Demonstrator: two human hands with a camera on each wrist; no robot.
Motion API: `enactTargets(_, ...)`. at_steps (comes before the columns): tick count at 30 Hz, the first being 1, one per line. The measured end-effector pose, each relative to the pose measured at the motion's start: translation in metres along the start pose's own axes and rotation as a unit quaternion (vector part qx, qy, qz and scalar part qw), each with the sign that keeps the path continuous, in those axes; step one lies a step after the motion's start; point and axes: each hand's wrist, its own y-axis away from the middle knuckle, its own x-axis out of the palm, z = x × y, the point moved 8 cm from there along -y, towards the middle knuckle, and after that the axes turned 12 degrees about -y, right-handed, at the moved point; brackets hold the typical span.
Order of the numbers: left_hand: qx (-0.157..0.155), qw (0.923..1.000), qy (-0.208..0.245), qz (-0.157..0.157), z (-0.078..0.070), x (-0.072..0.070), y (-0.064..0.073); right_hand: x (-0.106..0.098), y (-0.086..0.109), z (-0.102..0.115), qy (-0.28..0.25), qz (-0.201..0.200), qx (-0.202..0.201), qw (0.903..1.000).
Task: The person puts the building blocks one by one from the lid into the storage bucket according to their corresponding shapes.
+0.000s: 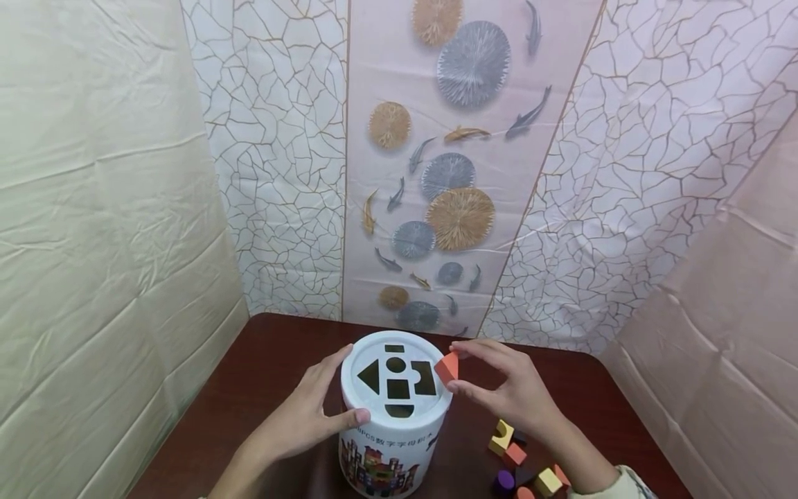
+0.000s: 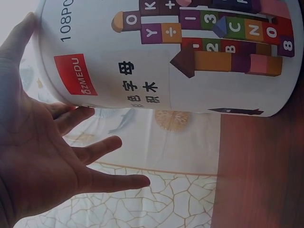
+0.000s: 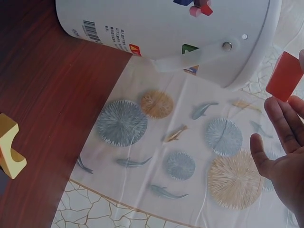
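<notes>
A white toy-block bucket point(image 1: 386, 450) stands on the table, its round white lid point(image 1: 430, 410) cut with a triangle, a circle, an arch and several other shapes. My left hand point(image 1: 312, 409) rests against the lid's left rim, thumb at the front and fingers toward the back. In the left wrist view, the fingers of that hand point(image 2: 52, 152) are spread and fairly straight. Thumb and fingertips of my right hand point(image 1: 517, 388) pinch a red-orange block point(image 1: 447, 369) over the lid's right edge. The right wrist view shows a flat rectangular face of this block point(image 3: 285, 76).
Loose blocks lie on the dark red table point(image 1: 249, 388) below my right forearm: a yellow arch block point(image 1: 501, 437), a small orange block point(image 1: 515, 454), a purple cylinder point(image 1: 503, 482) and a yellow block point(image 1: 548, 482), among others. A patterned cloth point(image 1: 280, 173) hangs behind the table.
</notes>
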Motion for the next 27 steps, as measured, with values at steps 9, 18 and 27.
enactTargets(9, -0.006, 1.0, 0.004, 0.004, 0.0, 0.0, 0.0, 0.01, -0.007, 0.004, -0.008, 0.011, -0.004, 0.9999)
enactTargets(18, -0.004, 1.0, 0.008, 0.003, 0.001, 0.001, 0.0, 0.019, -0.014, 0.011, -0.023, 0.014, -0.024, 0.9993)
enactTargets(27, -0.003, 1.0, 0.008, 0.002, -0.001, 0.0, 0.0, 0.021, -0.019, 0.015, -0.017, 0.008, -0.039, 0.9991)
